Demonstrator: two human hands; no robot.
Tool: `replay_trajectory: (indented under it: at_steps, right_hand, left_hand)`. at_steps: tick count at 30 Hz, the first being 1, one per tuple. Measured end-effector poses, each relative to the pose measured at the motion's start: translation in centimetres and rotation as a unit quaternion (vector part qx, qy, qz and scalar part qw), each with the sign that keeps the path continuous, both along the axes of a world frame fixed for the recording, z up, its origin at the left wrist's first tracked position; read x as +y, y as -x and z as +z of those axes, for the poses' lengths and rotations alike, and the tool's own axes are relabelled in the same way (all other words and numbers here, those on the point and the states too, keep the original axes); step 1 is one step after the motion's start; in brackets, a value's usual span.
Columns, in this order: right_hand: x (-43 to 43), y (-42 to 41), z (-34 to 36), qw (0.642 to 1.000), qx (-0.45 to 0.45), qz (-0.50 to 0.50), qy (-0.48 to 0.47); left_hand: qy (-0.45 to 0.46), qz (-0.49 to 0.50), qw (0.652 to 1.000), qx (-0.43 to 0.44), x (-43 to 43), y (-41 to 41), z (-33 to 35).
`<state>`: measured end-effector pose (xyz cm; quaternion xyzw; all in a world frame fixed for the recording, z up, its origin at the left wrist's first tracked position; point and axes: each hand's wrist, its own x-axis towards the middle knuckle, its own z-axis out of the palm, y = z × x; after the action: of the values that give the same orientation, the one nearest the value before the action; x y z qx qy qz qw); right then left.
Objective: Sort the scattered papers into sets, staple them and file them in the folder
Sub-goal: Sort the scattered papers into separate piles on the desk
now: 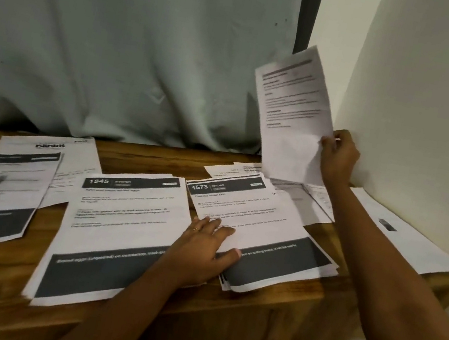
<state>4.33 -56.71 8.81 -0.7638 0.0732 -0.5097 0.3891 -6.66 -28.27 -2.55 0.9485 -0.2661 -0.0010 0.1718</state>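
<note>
Pinched loose sheet by its side edge in right hand, held upright above and behind the 1573 stack, likely to read its heading. Laid left hand flat on that stack's near-left corner, fingers straight, probably pinning it. Reached far forward, right wrist raised.

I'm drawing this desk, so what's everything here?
Lifted sheet: one, white, printed, in the air at right.
1573 stack: one, white with dark bands, table middle-right.
1945 stack: one, same colours, table middle.
Blinkit sheet: one, white, back left.
Left papers: several, white and dark, far left.
Side sheet: one, white, right edge.
Table: one, brown wood, underneath.
Curtain: one, grey-green, behind.
Left hand: flat on 1573 stack.
Right hand: pinches lifted sheet.
</note>
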Motion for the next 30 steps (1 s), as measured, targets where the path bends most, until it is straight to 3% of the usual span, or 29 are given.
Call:
replay_trajectory:
  at_steps: [5,8,11,14,18,21,26,30]
  right_hand:
    - [3.1,3.2,1.2,0.984,-0.12,-0.01,-0.134]
    - [5.1,4.2,0.8,0.957,-0.131,0.011,-0.26]
    - [7.0,4.9,-0.6,0.948,-0.059,0.064,-0.308]
    - [9.2,5.8,-2.3,0.956,0.044,0.097,-0.273]
    - [13.2,7.3,-3.8,0.949,0.123,0.163,-0.242]
    - [16.7,8.0,-3.9,0.94,0.202,0.186,-0.204]
    - [22.1,9.1,-3.8,0.927,0.256,0.216,-0.171]
    - [26.6,9.4,-4.2,0.92,0.264,0.246,-0.157]
  left_hand:
    - [0.054,-0.001,0.998,-0.016,0.2,0.3,0.0]
    - [0.164,0.007,0.986,-0.038,0.3,0.6,0.4]
    - [0.304,0.042,0.945,-0.108,1.0,1.3,1.6]
    - [0.422,0.084,0.888,-0.163,2.8,2.4,3.2]
    - [0.493,0.138,0.836,-0.197,7.2,3.6,4.5]
    - [0.445,0.174,0.855,-0.201,11.4,4.6,5.0]
    - [0.229,0.233,0.928,-0.18,20.0,6.4,4.8]
    - [0.152,0.308,0.93,-0.127,28.4,8.2,3.6]
